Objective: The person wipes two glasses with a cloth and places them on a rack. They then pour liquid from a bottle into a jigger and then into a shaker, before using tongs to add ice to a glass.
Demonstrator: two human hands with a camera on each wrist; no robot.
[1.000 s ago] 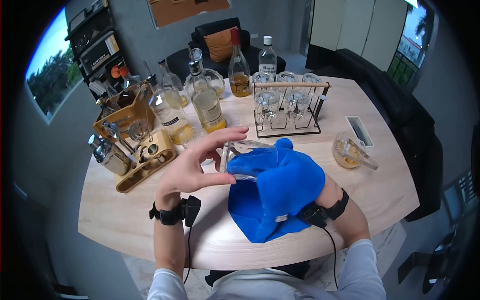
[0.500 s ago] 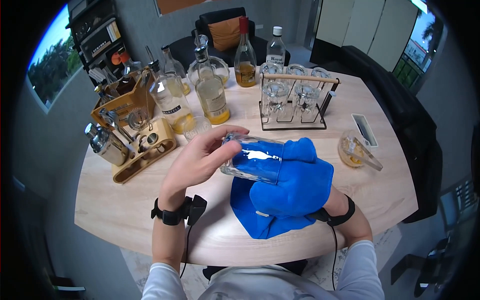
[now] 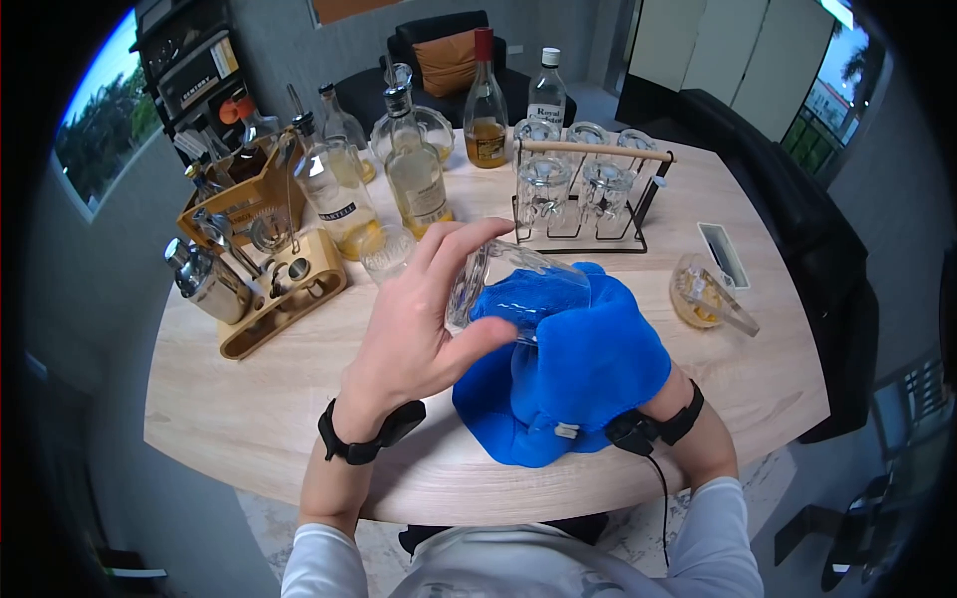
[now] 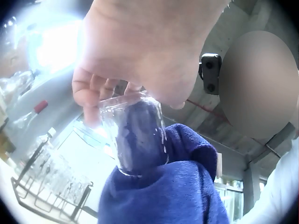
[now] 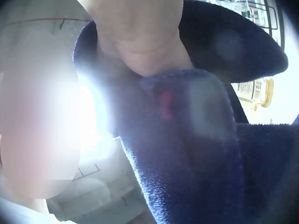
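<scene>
A clear drinking glass (image 3: pixel 467 289) lies sideways above the table. My left hand (image 3: pixel 411 321) holds its base end, fingers over the far side and thumb along the near side. Blue cloth (image 3: pixel 603 359) fills the inside of the glass and spills out around its mouth. Most of my right hand (image 5: pixel 145 42) is hidden under this cloth, which it grips at the glass's open end. In the left wrist view, the glass (image 4: pixel 140 135) shows blue fabric bunched inside it.
A wire rack (image 3: pixel 578 247) of upturned glasses stands behind the hands. Several bottles (image 3: pixel 414 184), a wooden bar-tool stand (image 3: pixel 284 319) and a shaker (image 3: pixel 204 282) are at left. To the right sits a glass bowl (image 3: pixel 693 294) with tongs.
The left hand has turned about the glass's base; its thumb has gone from the upper side to the near side. Glass and cloth have rotated slightly with the hands.
</scene>
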